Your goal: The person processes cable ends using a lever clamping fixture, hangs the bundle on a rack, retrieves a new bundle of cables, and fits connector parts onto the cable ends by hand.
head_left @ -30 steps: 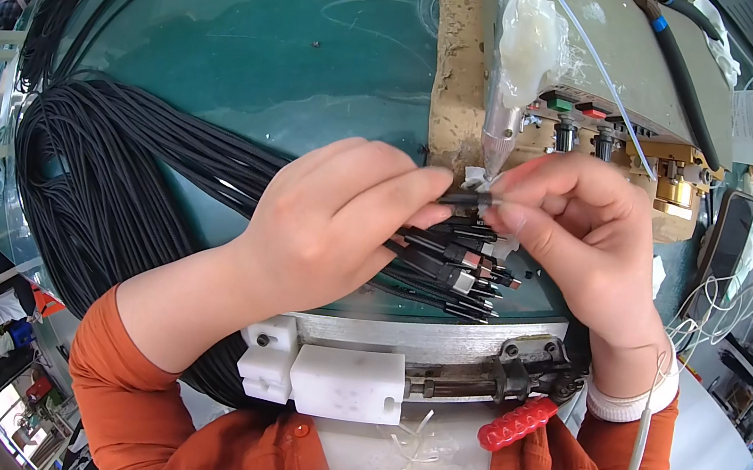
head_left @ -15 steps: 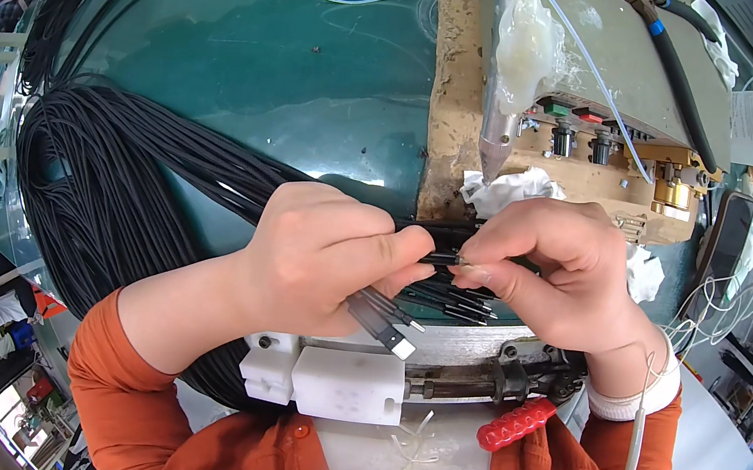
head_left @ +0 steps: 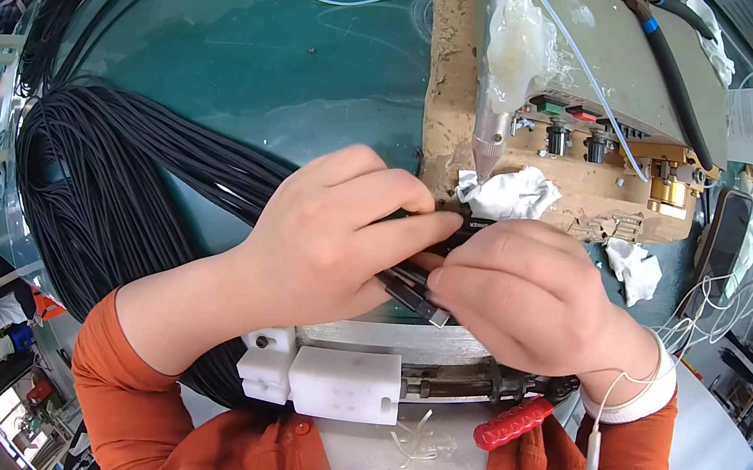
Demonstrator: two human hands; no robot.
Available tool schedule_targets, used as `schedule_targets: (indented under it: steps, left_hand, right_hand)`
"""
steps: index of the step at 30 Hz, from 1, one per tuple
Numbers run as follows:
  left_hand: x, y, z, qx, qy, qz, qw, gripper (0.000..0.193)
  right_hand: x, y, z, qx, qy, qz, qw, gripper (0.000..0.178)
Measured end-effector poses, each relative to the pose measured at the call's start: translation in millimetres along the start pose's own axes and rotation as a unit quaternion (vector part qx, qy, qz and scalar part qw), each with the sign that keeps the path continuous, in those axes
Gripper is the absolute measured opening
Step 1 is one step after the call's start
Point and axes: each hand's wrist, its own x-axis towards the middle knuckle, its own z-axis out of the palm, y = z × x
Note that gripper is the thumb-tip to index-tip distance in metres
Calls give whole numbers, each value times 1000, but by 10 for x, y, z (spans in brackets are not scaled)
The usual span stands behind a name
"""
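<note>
Close together over the bench edge, my two hands work at a bundle of thin black cables (head_left: 207,153). My left hand (head_left: 330,229) is closed on cables of this bundle, thumb and forefinger pinched toward the right. Below its fingers a black cable end with a flat metal USB plug (head_left: 437,317) sticks out. My right hand (head_left: 530,298) is curled with its back up, its fingertips tucked in beside the left ones; what they grip is hidden. A dark piece with pale print (head_left: 476,222) shows between the hands.
A metal nozzle (head_left: 489,145) points down beyond my hands, beside crumpled white tissue (head_left: 510,194). A grey control box (head_left: 599,65) carries pliers (head_left: 669,69). Nearer me sit a white block fixture (head_left: 345,385) and a red-handled clamp (head_left: 513,424). A phone (head_left: 728,234) lies right.
My right hand has moved slightly down and left and rolled back-up, its pinch now hidden. The left fingers have shifted up and right. The loose cable ends are mostly covered now.
</note>
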Motion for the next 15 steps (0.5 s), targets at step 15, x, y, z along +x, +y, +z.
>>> schedule_targets:
  steps: [15]
  left_hand:
    - [-1, -24, -78, 31, 1, -8, 999, 39]
  right_hand:
    - [70, 74, -149, 319, 92, 450, 829, 3]
